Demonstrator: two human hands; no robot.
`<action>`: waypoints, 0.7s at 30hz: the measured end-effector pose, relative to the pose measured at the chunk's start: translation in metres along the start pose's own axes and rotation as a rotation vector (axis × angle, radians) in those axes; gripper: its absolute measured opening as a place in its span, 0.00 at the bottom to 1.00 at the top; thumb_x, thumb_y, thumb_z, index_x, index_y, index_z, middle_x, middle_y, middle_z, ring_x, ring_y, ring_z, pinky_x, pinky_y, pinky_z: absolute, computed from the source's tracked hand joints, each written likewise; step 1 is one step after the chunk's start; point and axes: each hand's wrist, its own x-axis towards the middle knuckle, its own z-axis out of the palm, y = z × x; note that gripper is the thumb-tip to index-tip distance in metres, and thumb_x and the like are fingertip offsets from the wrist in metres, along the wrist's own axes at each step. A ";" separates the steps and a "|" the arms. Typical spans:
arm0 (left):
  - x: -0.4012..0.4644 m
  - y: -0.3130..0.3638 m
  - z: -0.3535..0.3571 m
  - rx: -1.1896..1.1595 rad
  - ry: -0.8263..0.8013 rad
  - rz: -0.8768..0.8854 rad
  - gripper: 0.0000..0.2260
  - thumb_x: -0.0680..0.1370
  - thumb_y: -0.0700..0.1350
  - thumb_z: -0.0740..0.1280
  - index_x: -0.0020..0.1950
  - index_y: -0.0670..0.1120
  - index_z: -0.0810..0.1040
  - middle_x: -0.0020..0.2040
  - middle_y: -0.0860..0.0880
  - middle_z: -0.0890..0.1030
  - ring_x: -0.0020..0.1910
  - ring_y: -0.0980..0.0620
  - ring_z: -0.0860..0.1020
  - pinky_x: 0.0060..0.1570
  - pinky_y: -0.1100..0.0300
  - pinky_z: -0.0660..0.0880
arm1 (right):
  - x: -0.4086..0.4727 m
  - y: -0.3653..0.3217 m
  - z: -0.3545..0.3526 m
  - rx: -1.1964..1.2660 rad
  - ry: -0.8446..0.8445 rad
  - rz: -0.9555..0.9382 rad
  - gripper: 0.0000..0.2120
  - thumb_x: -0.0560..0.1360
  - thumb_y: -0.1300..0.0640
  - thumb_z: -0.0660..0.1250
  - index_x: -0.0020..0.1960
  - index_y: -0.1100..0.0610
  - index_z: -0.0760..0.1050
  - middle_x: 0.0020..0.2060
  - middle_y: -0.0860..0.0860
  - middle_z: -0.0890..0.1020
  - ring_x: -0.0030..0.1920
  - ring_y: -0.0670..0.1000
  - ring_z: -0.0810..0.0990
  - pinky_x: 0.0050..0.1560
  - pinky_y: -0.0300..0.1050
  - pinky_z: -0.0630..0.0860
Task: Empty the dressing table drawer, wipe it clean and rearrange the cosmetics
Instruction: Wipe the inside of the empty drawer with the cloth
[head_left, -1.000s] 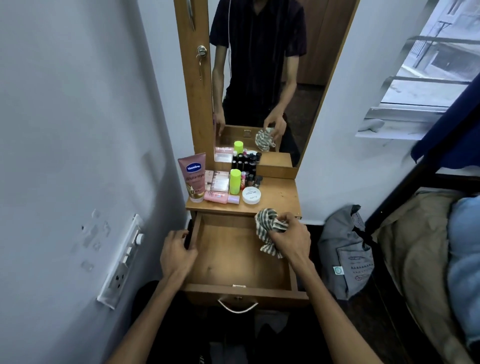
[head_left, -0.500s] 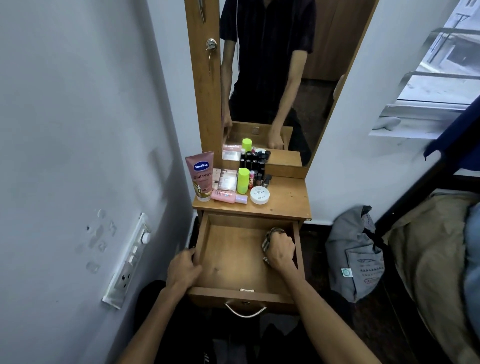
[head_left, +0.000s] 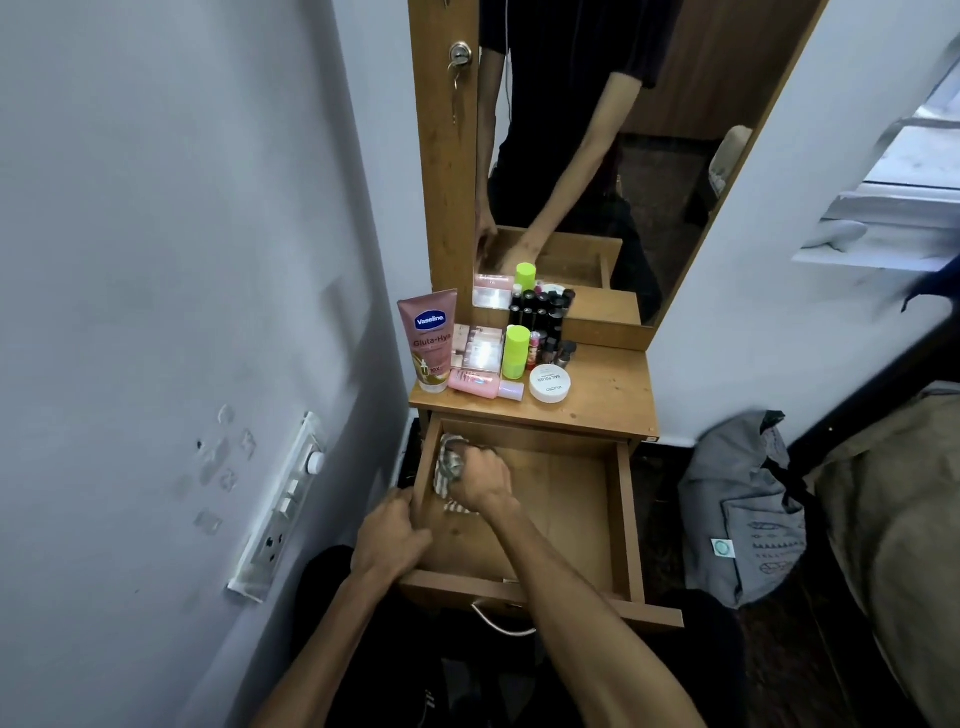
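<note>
Wooden dressing table top (head_left: 608, 395), beneath a mirror; we log every item at its left half, the right half bare. At far left we note one pink Vaseline tube (head_left: 430, 343) standing cap down. Right of it we count flat pink boxes (head_left: 480, 351) propped upright, with a pink tube (head_left: 480, 385) lying on its side in front of them. Next we record a lime-green bottle (head_left: 516, 352) standing upright, and behind it a cluster of small dark bottles (head_left: 550, 338), number unclear. Nearest us is one round white jar (head_left: 549, 383), labelled as nail polish remover, lid up.
</note>
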 end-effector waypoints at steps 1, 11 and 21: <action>0.000 0.000 0.000 0.007 -0.001 0.003 0.18 0.65 0.50 0.63 0.53 0.50 0.77 0.51 0.52 0.77 0.49 0.46 0.79 0.46 0.57 0.72 | 0.001 -0.005 0.002 -0.004 -0.027 -0.022 0.19 0.75 0.57 0.73 0.65 0.54 0.79 0.58 0.57 0.85 0.61 0.59 0.82 0.64 0.49 0.79; 0.003 0.002 0.006 0.140 0.008 -0.026 0.12 0.74 0.49 0.63 0.54 0.45 0.72 0.59 0.43 0.76 0.53 0.39 0.78 0.50 0.50 0.74 | -0.036 0.009 0.014 -0.176 -0.401 -0.294 0.17 0.75 0.60 0.72 0.64 0.57 0.80 0.58 0.57 0.83 0.59 0.58 0.81 0.54 0.48 0.78; -0.001 0.000 0.004 0.126 -0.001 0.002 0.05 0.75 0.46 0.62 0.49 0.48 0.71 0.56 0.46 0.76 0.48 0.45 0.75 0.49 0.50 0.73 | -0.040 0.005 0.005 -0.599 -0.244 -0.590 0.10 0.78 0.56 0.71 0.55 0.60 0.83 0.58 0.57 0.83 0.61 0.58 0.81 0.63 0.53 0.77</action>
